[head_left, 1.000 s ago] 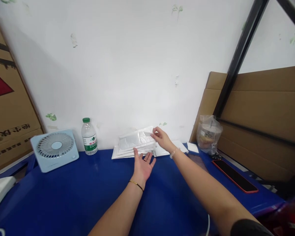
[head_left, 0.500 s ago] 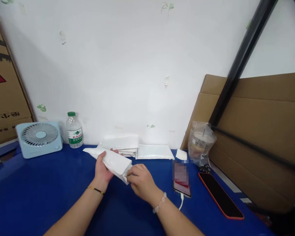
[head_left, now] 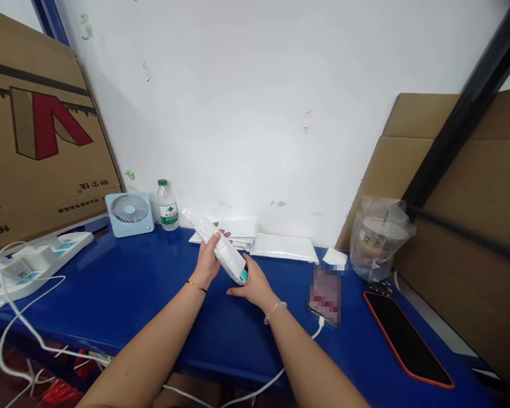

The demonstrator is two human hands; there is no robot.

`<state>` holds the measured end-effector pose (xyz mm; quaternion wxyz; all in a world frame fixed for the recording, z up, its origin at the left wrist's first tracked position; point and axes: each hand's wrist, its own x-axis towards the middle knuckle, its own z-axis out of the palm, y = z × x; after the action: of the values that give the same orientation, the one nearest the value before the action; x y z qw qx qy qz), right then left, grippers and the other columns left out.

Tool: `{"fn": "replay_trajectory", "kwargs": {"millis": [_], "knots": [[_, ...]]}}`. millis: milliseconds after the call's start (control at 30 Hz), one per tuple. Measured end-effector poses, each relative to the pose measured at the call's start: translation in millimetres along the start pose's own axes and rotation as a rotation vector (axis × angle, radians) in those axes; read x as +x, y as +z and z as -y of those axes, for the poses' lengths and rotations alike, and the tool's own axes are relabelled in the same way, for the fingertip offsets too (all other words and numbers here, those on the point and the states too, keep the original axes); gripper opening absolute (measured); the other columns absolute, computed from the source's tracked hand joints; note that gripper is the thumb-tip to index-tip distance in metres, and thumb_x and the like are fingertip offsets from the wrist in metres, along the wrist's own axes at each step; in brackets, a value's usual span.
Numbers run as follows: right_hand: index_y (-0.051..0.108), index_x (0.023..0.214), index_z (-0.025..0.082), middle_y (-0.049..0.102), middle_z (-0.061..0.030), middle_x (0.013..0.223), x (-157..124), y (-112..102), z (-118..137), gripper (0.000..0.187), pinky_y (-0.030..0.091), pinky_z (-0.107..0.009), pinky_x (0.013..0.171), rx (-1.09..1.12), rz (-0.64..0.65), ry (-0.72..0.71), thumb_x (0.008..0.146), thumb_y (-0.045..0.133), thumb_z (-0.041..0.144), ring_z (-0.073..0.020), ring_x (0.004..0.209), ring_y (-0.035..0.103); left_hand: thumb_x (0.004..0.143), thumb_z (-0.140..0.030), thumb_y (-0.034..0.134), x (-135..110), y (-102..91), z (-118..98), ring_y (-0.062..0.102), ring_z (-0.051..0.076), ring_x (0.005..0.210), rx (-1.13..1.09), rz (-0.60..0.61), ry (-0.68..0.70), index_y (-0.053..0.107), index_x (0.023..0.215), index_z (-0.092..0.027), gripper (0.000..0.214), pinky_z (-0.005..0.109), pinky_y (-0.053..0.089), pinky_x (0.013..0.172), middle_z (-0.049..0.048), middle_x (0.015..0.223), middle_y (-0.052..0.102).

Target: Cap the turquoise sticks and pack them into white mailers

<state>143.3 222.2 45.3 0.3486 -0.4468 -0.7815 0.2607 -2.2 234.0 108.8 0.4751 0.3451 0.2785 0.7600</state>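
My left hand grips a white padded mailer around its middle and holds it tilted above the blue table. My right hand is at the mailer's lower open end, where a small teal item shows at the mouth; the fingers are closed on that end. Behind the hands, a stack of white padded mailers lies against the wall, with a further flat mailer to its right.
A small blue fan and a water bottle stand at the back left. A power strip with cables lies far left. A phone on a charger, a second phone and a bagged drink cup are on the right. Cardboard boxes flank the table.
My hands have lifted the mailer higher and tilted it more upright. A teal item now shows at its lower end. The camera has swung left and down.
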Motion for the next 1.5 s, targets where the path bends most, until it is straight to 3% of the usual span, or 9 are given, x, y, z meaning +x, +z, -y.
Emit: {"fn": "replay_trajectory", "kwargs": {"millis": [267, 600, 733, 900, 1067, 1167, 1267, 1367, 1500], "knots": [[0.055, 0.101, 0.019, 0.056, -0.005, 0.099, -0.2, -0.6, 1.9, 0.034, 0.043, -0.031, 0.079, -0.162, -0.005, -0.07, 0.073, 0.067, 0.035, -0.0202, 0.089, 0.056, 0.069, -0.038, 0.068, 16.8, 5.3, -35.5, 0.058, 0.021, 0.099, 0.331, 0.137, 0.092, 0.046, 0.118, -0.019, 0.057, 0.033, 0.045, 0.084, 0.0065, 0.107, 0.058], [0.055, 0.113, 0.022, 0.053, -0.0083, 0.114, -2.3, -6.4, 3.3, 0.038, 0.043, -0.031, 0.086, -0.286, 0.097, -0.141, 0.083, 0.054, 0.045, -0.0213, 0.102, 0.053, 0.066, -0.045, 0.064, 56.7, -18.1, -116.4, 0.059, 0.021, 0.095, 0.393, 0.071, 0.186, 0.046, 0.116, -0.018, 0.059, 0.031, 0.048, 0.077, 0.0086, 0.111, 0.057], [0.055, 0.12, 0.024, 0.05, -0.0092, 0.125, -2.4, -12.5, 6.4, 0.042, 0.039, -0.035, 0.096, -0.349, 0.184, -0.215, 0.086, 0.049, 0.048, -0.0246, 0.115, 0.046, 0.065, -0.047, 0.064, 67.8, -46.3, -135.3, 0.058, 0.023, 0.094, 0.887, 0.203, 0.234, 0.048, 0.119, -0.017, 0.064, 0.033, 0.046, 0.08, 0.0078, 0.107, 0.06], [0.048, 0.128, 0.033, 0.042, -0.004, 0.138, -7.8, -17.0, 11.7, 0.047, 0.025, -0.043, 0.107, -0.389, 0.325, -0.3, 0.086, 0.046, 0.053, -0.0276, 0.13, 0.032, 0.051, -0.046, 0.071, 68.0, -95.5, -120.0, 0.058, 0.027, 0.095, 1.636, 0.675, 0.005, 0.051, 0.121, -0.019, 0.078, 0.032, 0.044, 0.083, 0.0059, 0.106, 0.062], [0.039, 0.135, 0.031, 0.041, -0.0063, 0.139, -7.3, -38.1, 18.8, 0.06, 0.024, -0.044, 0.107, -0.248, 0.256, -0.252, 0.081, 0.051, 0.055, -0.0262, 0.129, 0.033, 0.039, -0.053, 0.076, 51.3, -117.2, -96.2, 0.038, 0.037, 0.123, 1.858, 0.727, -0.175, 0.033, 0.137, -0.017, 0.113, 0.042, 0.033, 0.098, 0.017, 0.135, 0.042], [0.056, 0.119, 0.024, 0.055, -0.0085, 0.12, -1.4, -65.8, 18.5, 0.036, 0.038, -0.036, 0.095, -0.15, 0.06, -0.194, 0.09, 0.043, 0.041, -0.0209, 0.111, 0.05, 0.063, -0.061, 0.06, 37.0, -99.4, -82.9, 0.041, 0.029, 0.122, 1.645, 0.774, -0.064, 0.039, 0.134, -0.017, 0.085, 0.036, 0.033, 0.099, 0.0131, 0.132, 0.046], [0.066, 0.095, 0.021, 0.063, -0.0058, 0.095, 2.8, -85.8, 10.7, 0.02, 0.045, -0.031, 0.076, -0.181, 0.156, -0.1, 0.085, 0.051, 0.031, -0.0182, 0.085, 0.058, 0.075, -0.054, 0.05, 23.4, -67.4, -60.7, 0.056, 0.021, 0.099, 1.441, 0.994, -0.051, 0.057, 0.116, -0.02, 0.053, 0.028, 0.042, 0.086, 0.0072, 0.109, 0.061], [0.067, 0.091, 0.021, 0.063, -0.0036, 0.086, 4.1, -84.5, -3.8, 0.016, 0.044, -0.028, 0.07, -0.216, 0.256, -0.043, 0.081, 0.056, 0.028, -0.0166, 0.077, 0.057, 0.072, -0.047, 0.055, 15.4, -40.9, -34.1, 0.058, 0.018, 0.079, 1.463, 1.09, -0.068, 0.064, 0.102, -0.02, 0.041, 0.025, 0.043, 0.069, 0.0048, 0.092, 0.064], [0.066, 0.093, 0.02, 0.059, -0.0034, 0.086, 5.1, -66.6, -21.2, 0.017, 0.043, -0.027, 0.07, -0.241, 0.159, -0.02, 0.08, 0.058, 0.027, -0.0153, 0.075, 0.056, 0.074, -0.036, 0.05, 13.9, -30.2, -11.2, 0.056, 0.015, 0.065, 1.475, 1.07, -0.101, 0.065, 0.087, -0.02, 0.026, 0.023, 0.038, 0.058, 0.0023, 0.075, 0.064]]}}
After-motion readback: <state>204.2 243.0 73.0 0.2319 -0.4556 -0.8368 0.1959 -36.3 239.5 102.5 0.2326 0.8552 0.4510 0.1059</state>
